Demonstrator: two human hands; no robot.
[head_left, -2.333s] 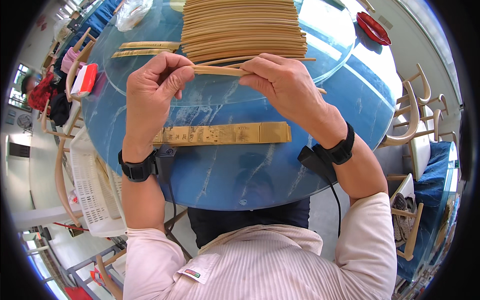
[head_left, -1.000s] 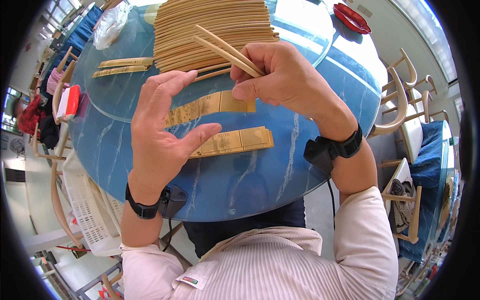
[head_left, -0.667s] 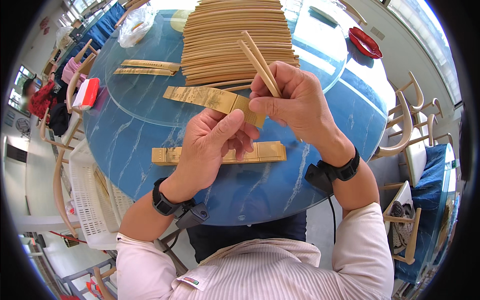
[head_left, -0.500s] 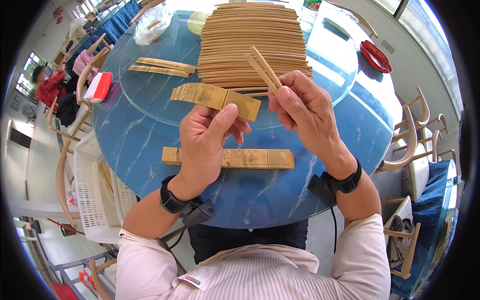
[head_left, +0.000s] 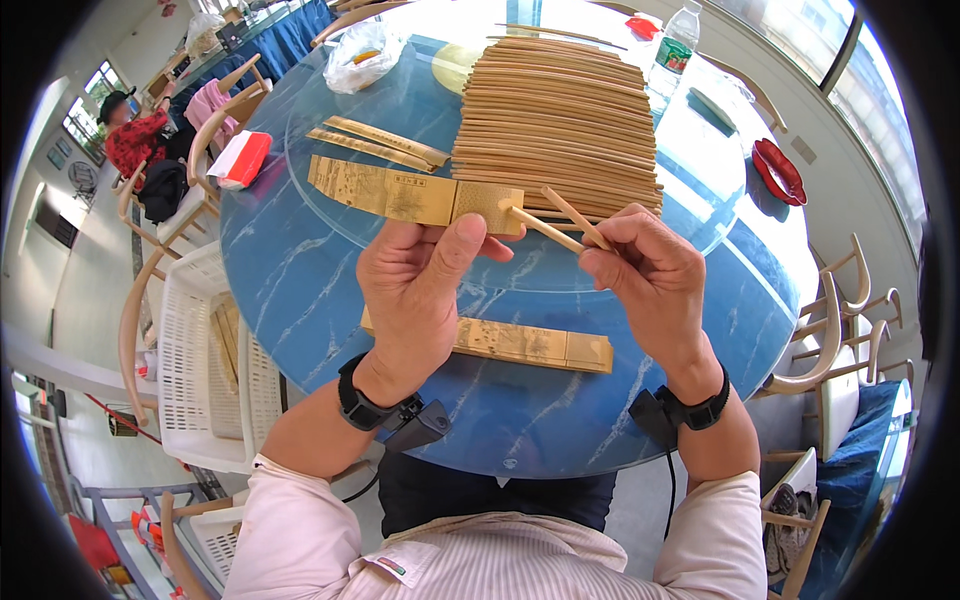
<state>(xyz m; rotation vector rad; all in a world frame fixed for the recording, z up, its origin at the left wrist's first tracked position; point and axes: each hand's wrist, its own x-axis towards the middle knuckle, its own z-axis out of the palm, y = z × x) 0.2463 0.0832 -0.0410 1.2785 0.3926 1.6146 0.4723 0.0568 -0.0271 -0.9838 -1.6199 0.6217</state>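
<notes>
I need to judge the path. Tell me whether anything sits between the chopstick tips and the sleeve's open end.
Nothing visible does. The right hand holds the chopsticks with their tips right at the open end of the sleeve, which the left hand holds above the table. The left thumb lies below the opening, not across it.

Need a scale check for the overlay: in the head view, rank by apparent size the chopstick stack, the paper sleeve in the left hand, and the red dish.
1. Chopstick stack, largest.
2. Paper sleeve in the left hand.
3. Red dish, smallest, though it sits farther off near the rim.

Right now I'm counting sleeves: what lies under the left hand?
A gold paper sleeve lies flat on the blue table under the left hand. Its middle part is covered by the hand.
</notes>
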